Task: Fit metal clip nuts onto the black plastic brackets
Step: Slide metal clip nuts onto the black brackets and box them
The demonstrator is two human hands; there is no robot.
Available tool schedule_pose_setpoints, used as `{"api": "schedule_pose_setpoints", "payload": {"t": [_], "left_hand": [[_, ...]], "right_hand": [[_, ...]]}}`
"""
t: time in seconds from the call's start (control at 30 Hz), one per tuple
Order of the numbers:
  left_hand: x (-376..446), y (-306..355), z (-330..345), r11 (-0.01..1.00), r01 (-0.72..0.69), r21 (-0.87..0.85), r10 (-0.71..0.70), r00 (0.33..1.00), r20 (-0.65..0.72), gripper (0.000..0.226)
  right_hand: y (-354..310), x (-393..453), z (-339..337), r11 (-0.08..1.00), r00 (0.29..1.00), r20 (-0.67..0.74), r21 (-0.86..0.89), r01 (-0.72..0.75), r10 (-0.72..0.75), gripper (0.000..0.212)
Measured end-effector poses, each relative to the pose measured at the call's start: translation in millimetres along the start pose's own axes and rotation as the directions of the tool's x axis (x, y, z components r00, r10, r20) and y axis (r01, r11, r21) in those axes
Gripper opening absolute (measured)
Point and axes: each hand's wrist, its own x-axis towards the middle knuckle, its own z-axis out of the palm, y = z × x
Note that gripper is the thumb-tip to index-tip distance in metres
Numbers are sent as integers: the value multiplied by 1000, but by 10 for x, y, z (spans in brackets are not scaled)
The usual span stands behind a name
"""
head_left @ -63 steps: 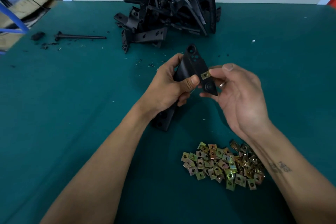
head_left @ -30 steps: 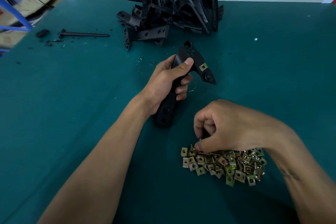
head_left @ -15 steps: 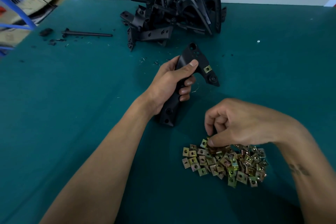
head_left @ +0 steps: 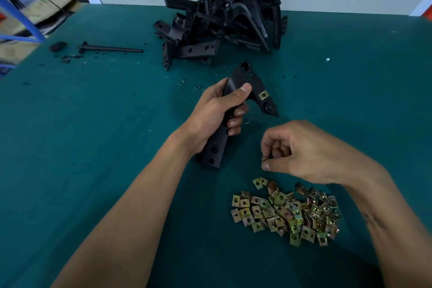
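Now the right hand (head_left: 301,152) has lifted clear of the nut pile (head_left: 286,211), a fresh clip nut (head_left: 264,159) pinched between thumb and forefinger, so a second fitting looks ready to begin. Meanwhile the left hand (head_left: 216,112) keeps its fingers wrapped round the bracket (head_left: 245,91), which already carries one nut (head_left: 263,95). No writing is readable anywhere.

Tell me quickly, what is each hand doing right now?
Left hand: gripping the black bracket.
Right hand: pinching one clip nut above the pile of clip nuts.
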Motion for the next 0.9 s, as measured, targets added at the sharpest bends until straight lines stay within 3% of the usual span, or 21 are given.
{"api": "schedule_pose_setpoints", "payload": {"t": [0.13,0.27,0.4,0.47,0.53,0.6,0.67,0.77,0.9], "left_hand": [[4,-5,-12,1000,-2,-20,2,1000,17,28],[3,-4,-18,999,12,-47,-9,998,60,28],[-19,-8,-20,995,56,-83,-40,984,176,24],[-33,-21,-3,993,88,-74,-66,965,252,22],[-38,-37,25,993,108,-52,-87,950,298,24],[-34,-44,47,994,107,-30,-92,945,314,26],[-34,-41,61,994,103,-18,-93,944,316,26],[-42,-36,75,994,106,-7,-98,943,318,28],[-46,-34,91,996,93,9,-91,945,314,22]], "right_hand": [[13,-3,-14,997,997,-20,9,74,-74,21],[11,25,19,980,997,-28,187,72,-68,15],[75,57,-24,916,980,-198,398,53,30,18],[101,88,-59,823,923,-368,554,122,111,23],[100,94,-83,617,850,-486,737,274,202,23],[68,85,-90,391,828,-514,826,407,223,16],[6,79,-64,272,813,-536,837,475,227,17],[-92,105,12,217,771,-557,830,513,309,15],[-195,127,120,234,738,-542,840,490,401,10]]}}
